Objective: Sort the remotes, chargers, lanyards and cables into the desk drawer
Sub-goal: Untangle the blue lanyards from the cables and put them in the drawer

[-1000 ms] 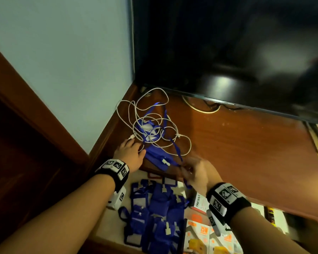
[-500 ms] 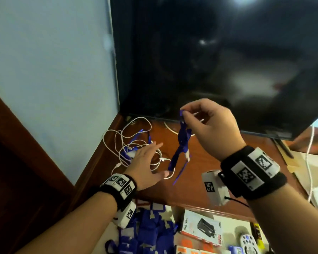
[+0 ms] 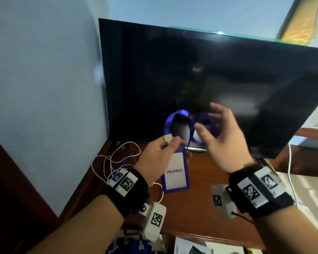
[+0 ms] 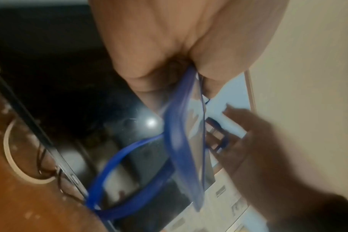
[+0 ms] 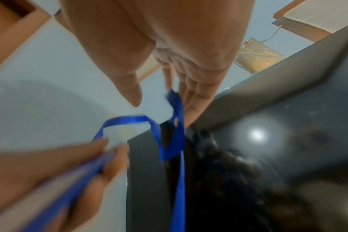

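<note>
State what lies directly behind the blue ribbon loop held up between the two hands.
Behind the blue ribbon loop is the dark TV screen, showing only dim reflections. The right hand covers the loop's right part and the screen behind it.

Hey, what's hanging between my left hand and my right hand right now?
In the head view, the blue lanyard strap loops from the badge holder pinched by your left hand across to your right hand.

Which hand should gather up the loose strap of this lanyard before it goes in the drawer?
Right. The right hand is open beside the blue strap, while the left hand pinches the badge holder.
</note>
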Tool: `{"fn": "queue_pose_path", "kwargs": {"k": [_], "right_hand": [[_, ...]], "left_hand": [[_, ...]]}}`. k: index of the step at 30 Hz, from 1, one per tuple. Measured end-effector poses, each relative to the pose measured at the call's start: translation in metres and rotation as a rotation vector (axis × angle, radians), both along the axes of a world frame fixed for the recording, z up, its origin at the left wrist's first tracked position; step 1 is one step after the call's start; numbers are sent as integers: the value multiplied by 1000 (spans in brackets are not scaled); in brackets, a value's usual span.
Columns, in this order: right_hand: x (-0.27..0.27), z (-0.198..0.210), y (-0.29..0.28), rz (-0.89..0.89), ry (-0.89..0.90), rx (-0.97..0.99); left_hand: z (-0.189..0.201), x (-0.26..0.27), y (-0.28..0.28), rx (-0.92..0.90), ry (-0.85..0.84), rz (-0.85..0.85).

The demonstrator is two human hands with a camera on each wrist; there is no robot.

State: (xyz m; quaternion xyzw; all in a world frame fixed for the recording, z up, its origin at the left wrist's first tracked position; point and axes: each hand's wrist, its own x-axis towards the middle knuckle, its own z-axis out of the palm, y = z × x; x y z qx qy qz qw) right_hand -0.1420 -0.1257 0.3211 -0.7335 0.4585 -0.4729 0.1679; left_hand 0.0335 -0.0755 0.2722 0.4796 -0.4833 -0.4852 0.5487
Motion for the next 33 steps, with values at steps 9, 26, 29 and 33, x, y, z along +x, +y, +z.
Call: {"fn": "queue_pose_path", "kwargs": {"k": [9,26,29,33], "right_hand": [[14,-75,56,178,4,421],[-30,14,41,316,-57,165],[-33,25,42,329,-32,119],[-42,34,40,262,-167,70]], "left_hand": [[0,-6,4,107,200,71],[9,17,-13,-169,-112,-556],[14,18,1,-96,103,-607],[8,20,10,-10,-76,-485]]}}
